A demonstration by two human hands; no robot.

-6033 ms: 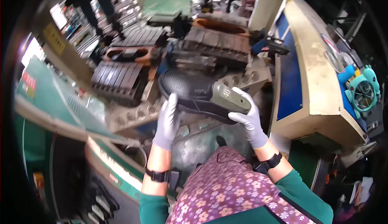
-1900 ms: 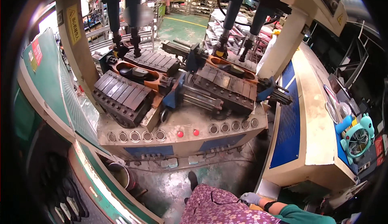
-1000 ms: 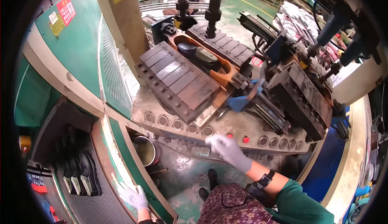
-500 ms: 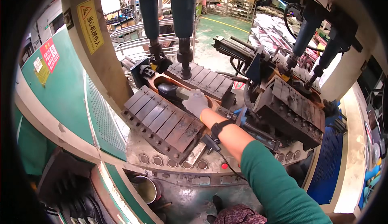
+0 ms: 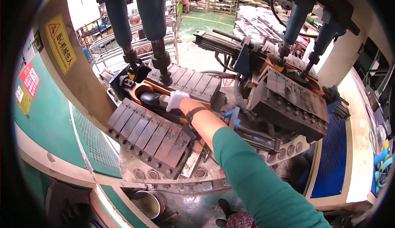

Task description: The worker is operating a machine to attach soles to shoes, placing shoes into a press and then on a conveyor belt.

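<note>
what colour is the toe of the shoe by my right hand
The shoe's toe is black, best seen in the head view.

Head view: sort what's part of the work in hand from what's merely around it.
In use:
- right hand, gloved, at the shoe
- black shoe, lying in the cradle
- orange cradle
- slatted metal block in front of it

Apparently just around:
- bucket on the floor
- pale pile in the background

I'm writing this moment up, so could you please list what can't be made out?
- Shoe, right end: head view, hidden by right hand.
- Left hand: outside the head view.
- Apron: head view, cut off by lower edge.
- Dark items, lower left: head view, lost in shadow.
</note>
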